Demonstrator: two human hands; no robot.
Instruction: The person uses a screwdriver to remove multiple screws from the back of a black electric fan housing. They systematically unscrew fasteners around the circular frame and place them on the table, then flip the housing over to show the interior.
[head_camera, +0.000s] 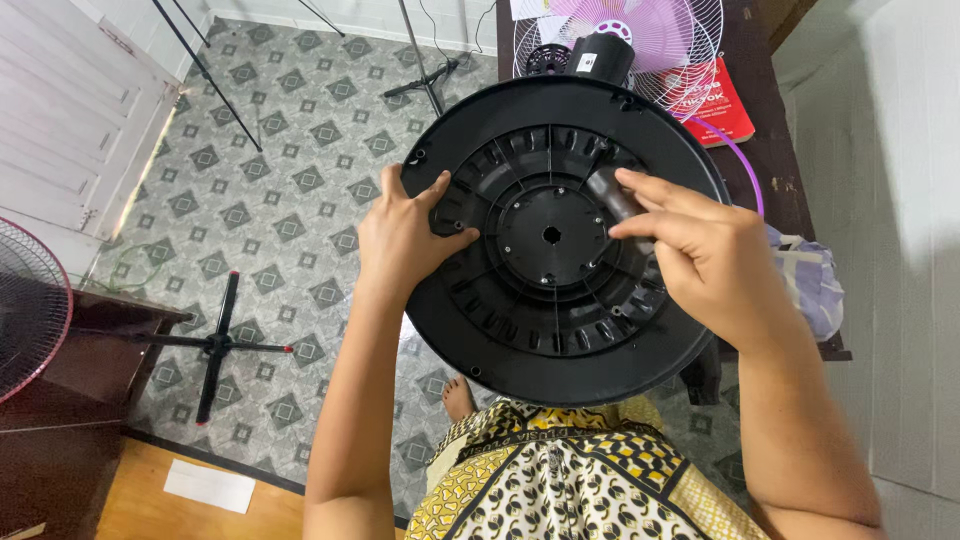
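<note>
Between your hands — round black fan base (560, 330) | left hand (405, 240) grips its rim | right hand (700, 250) pinches a dark part (612, 195) at its ribs

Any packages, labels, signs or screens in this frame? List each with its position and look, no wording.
Red book or booklet: on the dark table at upper right, partly under the fan grille; rectangular, red cover with white lettering.
White label: small rectangle on the black motor housing, top centre.
White paper sheets: at the table's top edge, cut off by the frame.
White sheet: flat on the wooden floor, lower left.
No screens or signs.
</note>
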